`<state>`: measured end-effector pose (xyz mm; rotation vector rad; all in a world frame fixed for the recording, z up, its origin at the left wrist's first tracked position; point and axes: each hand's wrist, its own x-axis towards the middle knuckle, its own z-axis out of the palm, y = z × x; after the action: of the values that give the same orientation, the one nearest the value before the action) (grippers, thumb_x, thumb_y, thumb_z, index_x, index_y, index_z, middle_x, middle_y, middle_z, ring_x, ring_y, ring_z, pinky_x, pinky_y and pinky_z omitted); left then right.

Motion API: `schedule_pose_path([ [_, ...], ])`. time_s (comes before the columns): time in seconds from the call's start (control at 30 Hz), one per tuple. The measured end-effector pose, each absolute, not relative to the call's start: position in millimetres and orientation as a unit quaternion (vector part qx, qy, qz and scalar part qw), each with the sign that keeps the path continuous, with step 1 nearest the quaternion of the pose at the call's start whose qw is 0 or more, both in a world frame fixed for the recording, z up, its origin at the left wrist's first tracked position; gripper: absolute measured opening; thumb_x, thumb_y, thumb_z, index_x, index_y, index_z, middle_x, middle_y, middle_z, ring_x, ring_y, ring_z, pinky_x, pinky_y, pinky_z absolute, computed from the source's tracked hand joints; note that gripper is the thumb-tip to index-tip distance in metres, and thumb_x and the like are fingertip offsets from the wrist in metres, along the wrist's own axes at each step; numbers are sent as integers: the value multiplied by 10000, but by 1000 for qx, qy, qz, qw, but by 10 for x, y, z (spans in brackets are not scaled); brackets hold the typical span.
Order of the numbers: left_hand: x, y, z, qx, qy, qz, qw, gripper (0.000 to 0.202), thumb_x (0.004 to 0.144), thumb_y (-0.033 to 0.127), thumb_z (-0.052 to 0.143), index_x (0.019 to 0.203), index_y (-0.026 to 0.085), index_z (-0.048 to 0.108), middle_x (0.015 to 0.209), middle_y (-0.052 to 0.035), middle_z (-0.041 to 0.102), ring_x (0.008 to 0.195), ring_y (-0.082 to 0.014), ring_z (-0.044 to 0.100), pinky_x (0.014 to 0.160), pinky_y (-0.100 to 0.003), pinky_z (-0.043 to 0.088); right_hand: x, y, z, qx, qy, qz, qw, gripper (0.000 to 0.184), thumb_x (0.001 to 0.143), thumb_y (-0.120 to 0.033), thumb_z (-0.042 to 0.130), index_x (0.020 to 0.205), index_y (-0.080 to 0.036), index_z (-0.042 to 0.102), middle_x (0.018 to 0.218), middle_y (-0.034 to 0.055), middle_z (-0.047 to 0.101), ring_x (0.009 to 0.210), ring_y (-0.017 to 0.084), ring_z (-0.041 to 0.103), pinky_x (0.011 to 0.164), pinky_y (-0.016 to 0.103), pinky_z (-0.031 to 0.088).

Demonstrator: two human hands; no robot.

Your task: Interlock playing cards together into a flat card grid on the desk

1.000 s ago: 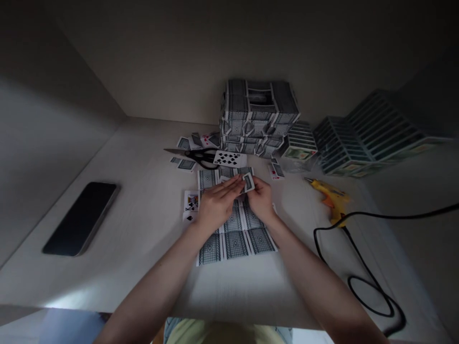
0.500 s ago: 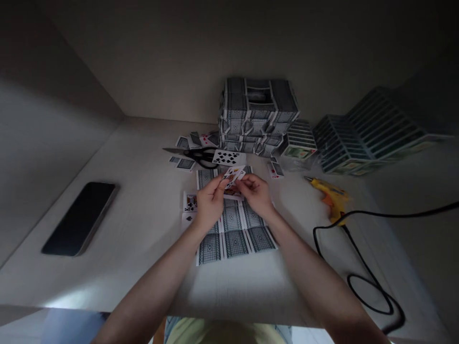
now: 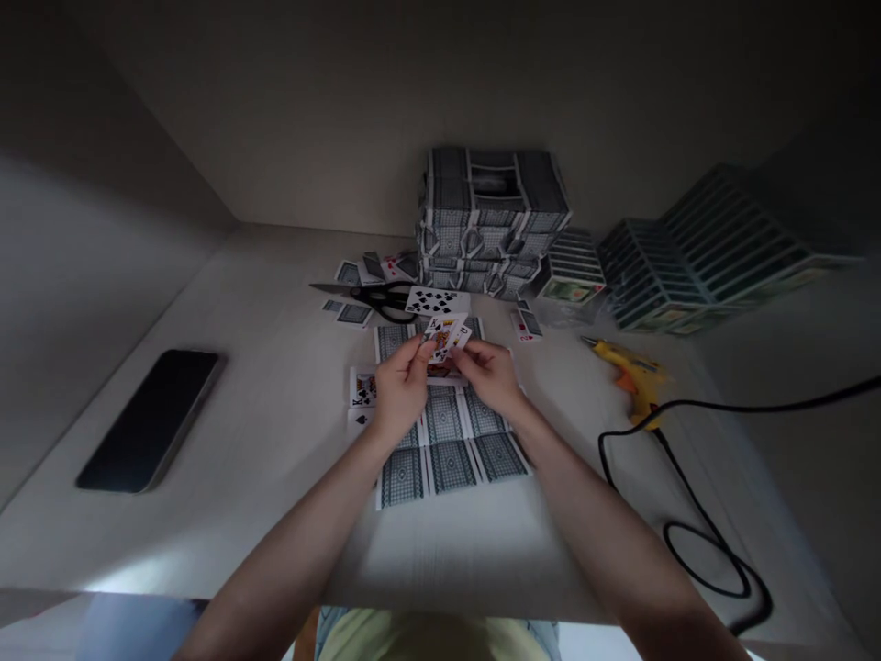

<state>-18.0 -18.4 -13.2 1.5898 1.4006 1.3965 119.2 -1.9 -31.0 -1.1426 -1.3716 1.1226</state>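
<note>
The left hand point(image 3: 403, 390) pinches a king playing card point(image 3: 442, 336) and the right hand point(image 3: 493, 376), apparently, a queen point(image 3: 464, 336). Both look light, springy and slick, best gripped by their edges.

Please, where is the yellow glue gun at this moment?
In the head view, the yellow glue gun lies on the right side of the table, to the right of the right hand.

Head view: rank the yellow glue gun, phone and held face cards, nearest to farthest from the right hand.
1. Face cards: touching the right hand, on its left.
2. Yellow glue gun: to its right.
3. Phone: far left.
</note>
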Motion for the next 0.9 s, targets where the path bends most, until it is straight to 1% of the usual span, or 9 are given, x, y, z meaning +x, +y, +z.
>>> schedule_pose_path([
  [0.07, -193, -188, -137, 612, 537, 512, 274, 277, 877, 364, 475, 821, 157, 651, 669, 0, 640, 593, -107, 558, 562, -191, 431, 1178, -18, -315, -477, -566, 460, 492, 235, 778, -386, 565, 745, -176, 666, 702, 13, 684, 638, 157, 611, 603, 274, 492],
  [0.13, -202, -195, -141, 633, 537, 498, 251, 264, 880, 349, 475, 875, 161, 660, 714, -13, 673, 622, -118, 592, 587, -201, 452, 1166, -21, -314, -485, -574, 439, 492, 244, 785, -387, 553, 697, -178, 643, 654, 3, 657, 599, 149, 590, 567, 260, 476],
  [0.23, -203, -212, -141, 667, 514, 494, 218, 259, 887, 329, 466, 956, 178, 665, 835, -37, 710, 752, -148, 649, 687, -231, 504, 1152, -29, -310, -487, -583, 419, 498, 251, 792, -390, 534, 682, -183, 623, 624, -3, 627, 583, 146, 574, 556, 253, 460],
  [0.33, -183, -232, -134, 698, 489, 490, 182, 278, 894, 307, 454, 1068, 202, 643, 1000, -56, 705, 915, -176, 658, 818, -287, 527, 1142, -38, -309, -488, -583, 409, 505, 242, 799, -382, 517, 709, -182, 618, 619, -3, 611, 567, 141, 553, 539, 246, 437],
  [0.47, -139, -238, -133, 752, 440, 466, 155, 320, 910, 249, 414, 1179, 210, 583, 1183, -60, 641, 1122, -185, 585, 997, -367, 459, 1141, -52, -313, -518, -593, 352, 507, 234, 796, -326, 494, 631, -183, 579, 552, -17, 550, 524, 128, 486, 503, 232, 378],
  [0.57, -111, -226, -156, 787, 399, 450, 139, 333, 909, 206, 413, 1213, 187, 548, 1241, -72, 603, 1183, -176, 540, 1065, -402, 393, 1145, -53, -324, -540, -588, 321, 509, 235, 784, -280, 478, 575, -188, 536, 519, -22, 516, 521, 127, 466, 510, 235, 368],
  [0.63, -100, -220, -180, 797, 391, 442, 129, 344, 909, 191, 413, 1234, 170, 525, 1257, -86, 589, 1198, -176, 527, 1073, -413, 381, 1150, -45, -332, -545, -584, 320, 510, 229, 777, -264, 477, 567, -189, 528, 514, -21, 512, 535, 130, 478, 521, 236, 378],
  [0.73, -102, -226, -206, 777, 418, 453, 128, 340, 916, 198, 396, 1230, 175, 525, 1250, -86, 595, 1186, -178, 537, 1056, -400, 401, 1157, -24, -334, -533, -580, 352, 505, 203, 778, -295, 502, 630, -179, 580, 549, -15, 554, 546, 133, 510, 518, 234, 396],
  [0.9, -144, -234, -210, 690, 512, 486, 161, 261, 913, 277, 423, 1032, 184, 635, 1036, -67, 698, 1044, -185, 626, 884, -303, 515, 1163, -10, -324, -494, -575, 421, 498, 198, 778, -340, 549, 772, -173, 656, 663, 8, 647, 626, 159, 600, 598, 266, 476],
])
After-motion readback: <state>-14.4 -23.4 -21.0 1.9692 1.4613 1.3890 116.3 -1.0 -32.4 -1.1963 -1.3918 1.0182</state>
